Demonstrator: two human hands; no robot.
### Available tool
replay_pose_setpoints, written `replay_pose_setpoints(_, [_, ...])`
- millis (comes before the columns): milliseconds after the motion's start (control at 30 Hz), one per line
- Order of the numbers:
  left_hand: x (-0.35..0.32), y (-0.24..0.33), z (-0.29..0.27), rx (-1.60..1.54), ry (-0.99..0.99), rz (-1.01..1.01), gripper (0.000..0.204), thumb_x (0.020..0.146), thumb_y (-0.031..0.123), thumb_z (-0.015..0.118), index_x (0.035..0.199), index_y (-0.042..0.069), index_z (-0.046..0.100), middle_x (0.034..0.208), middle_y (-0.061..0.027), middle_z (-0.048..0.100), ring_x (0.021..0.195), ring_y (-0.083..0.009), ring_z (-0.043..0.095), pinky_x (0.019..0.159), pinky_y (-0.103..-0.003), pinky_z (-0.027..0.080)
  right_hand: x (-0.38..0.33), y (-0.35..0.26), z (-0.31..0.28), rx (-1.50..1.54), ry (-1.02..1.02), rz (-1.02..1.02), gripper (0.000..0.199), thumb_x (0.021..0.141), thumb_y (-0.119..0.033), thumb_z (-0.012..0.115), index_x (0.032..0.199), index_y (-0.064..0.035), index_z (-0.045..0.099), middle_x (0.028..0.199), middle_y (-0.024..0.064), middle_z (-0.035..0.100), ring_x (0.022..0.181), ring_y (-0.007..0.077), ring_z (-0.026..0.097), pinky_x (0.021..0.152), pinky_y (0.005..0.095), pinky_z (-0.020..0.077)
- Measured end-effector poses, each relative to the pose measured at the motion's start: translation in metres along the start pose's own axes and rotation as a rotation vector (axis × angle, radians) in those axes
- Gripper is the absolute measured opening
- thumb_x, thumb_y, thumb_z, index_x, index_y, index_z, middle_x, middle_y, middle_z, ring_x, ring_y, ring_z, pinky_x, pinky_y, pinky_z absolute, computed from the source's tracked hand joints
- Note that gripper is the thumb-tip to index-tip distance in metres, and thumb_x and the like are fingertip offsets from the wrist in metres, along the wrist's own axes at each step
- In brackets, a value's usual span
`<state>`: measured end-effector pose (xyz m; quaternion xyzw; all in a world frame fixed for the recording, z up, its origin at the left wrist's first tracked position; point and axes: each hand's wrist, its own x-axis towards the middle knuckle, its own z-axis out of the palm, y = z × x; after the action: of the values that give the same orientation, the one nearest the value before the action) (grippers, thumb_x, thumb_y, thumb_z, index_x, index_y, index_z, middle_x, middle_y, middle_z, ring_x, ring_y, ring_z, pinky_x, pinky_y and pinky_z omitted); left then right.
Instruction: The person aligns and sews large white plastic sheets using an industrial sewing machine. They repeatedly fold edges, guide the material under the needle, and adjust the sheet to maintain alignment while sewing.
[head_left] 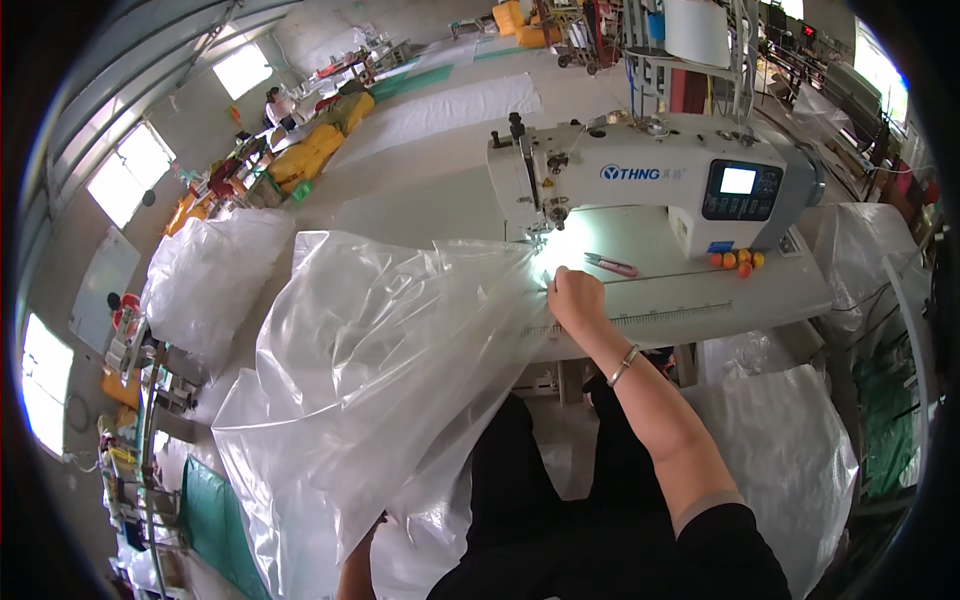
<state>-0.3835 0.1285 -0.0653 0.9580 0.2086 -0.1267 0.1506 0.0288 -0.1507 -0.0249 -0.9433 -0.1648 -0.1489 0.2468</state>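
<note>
1. Down low, the left forearm slid under the clear plastic sheet [380,370]; the left hand was hidden there, so its grip couldn't be told.
2. The sheet billowed across the lap and up onto the sewing table [720,300].
3. The right hand [575,298] was clenched on the sheet's edge, pressing it to the table just before the needle.
4. Just beyond lay thread snips [610,264] and small orange balls [737,260].
5. Behind stood the white sewing machine [650,180].

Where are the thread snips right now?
The thread snips lie on the sewing machine table, just right of the right hand, below the machine head.
</note>
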Motion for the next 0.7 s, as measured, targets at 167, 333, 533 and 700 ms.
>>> replay_pose_setpoints(167, [-0.040,0.065,-0.022,0.298,0.024,0.086,0.023,0.083,0.012,0.064,0.103,0.002,0.065,0.099,-0.0206,0.064,0.098,-0.0355,0.060,0.083,-0.040,0.049,-0.061,-0.009,-0.038,0.418,-0.008,0.104,0.027,0.077,-0.014,0.072,0.097,-0.0019,0.058,0.076,0.0136,0.066,0.074,0.0283,0.067,0.062,0.0355,0.0513])
replay_pose_setpoints(333, [-0.028,0.139,-0.037,-0.124,0.455,0.632,0.032,0.078,0.007,0.067,0.110,0.004,0.061,0.118,-0.0168,0.057,0.103,-0.0358,0.059,0.081,-0.044,0.051,-0.148,-0.041,-0.030,0.927,0.145,0.166,0.061,0.076,-0.019,0.076,0.123,0.0039,0.045,0.106,0.0197,0.060,0.093,0.0239,0.061,0.075,0.0345,0.0474])
replay_pose_setpoints(533, [0.034,0.167,-0.017,0.217,0.540,0.488,0.057,0.078,0.010,0.067,0.131,0.003,0.047,0.142,-0.0181,0.038,0.129,-0.0387,0.039,0.102,-0.046,0.037,-0.204,-0.020,0.032,1.001,-0.453,0.438,0.048,0.087,-0.020,0.067,0.124,0.0053,0.050,0.104,0.0146,0.063,0.092,0.0185,0.063,0.079,0.0309,0.0484])
replay_pose_setpoints(700, [0.083,0.113,0.008,0.379,0.636,0.417,0.059,0.079,0.011,0.065,0.134,0.004,0.045,0.144,-0.0171,0.036,0.131,-0.0358,0.037,0.103,-0.042,0.037,-0.227,-0.030,-0.022,1.620,-0.770,0.525,0.027,0.098,-0.016,0.052,0.115,0.0027,0.059,0.098,0.0110,0.068,0.092,0.0162,0.066,0.080,0.0272,0.0499])
